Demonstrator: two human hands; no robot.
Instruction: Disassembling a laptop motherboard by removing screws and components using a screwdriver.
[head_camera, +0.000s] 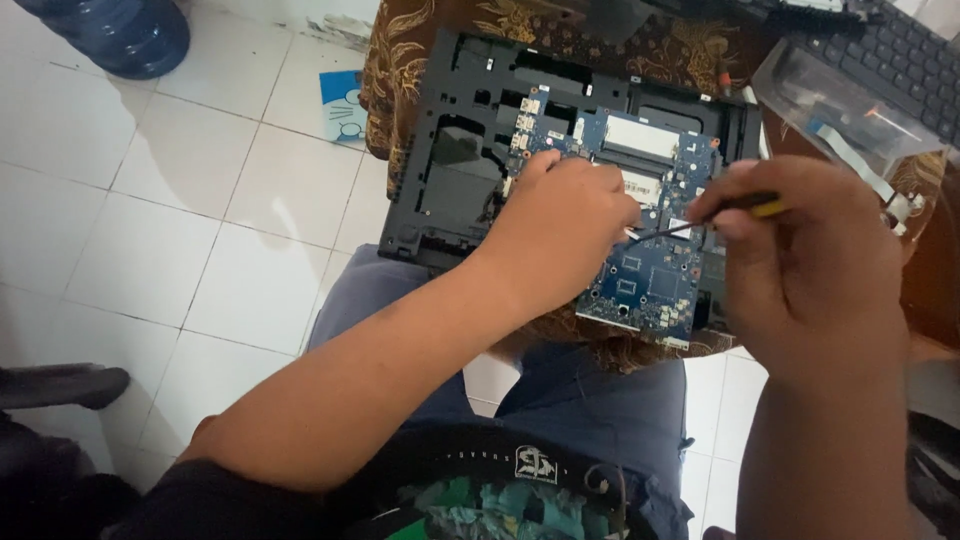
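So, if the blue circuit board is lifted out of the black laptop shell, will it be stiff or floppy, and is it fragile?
The blue circuit board looks flat and thin, so it is probably stiff and light. It is likely fragile: small chips and connectors cover its face. The left hand rests on it and the right hand holds a thin tool to it. The black laptop shell may catch its edges.

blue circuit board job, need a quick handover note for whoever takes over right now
Left hand: rests on the blue circuit board, fingers bent at the tool tip.
Right hand: grips a thin screwdriver with a yellow and black handle, tip down on the board.
Board sits in the black plastic laptop base on the patterned brown cloth.
Done: base is open, board exposed.
Left: board is not yet out of the base.
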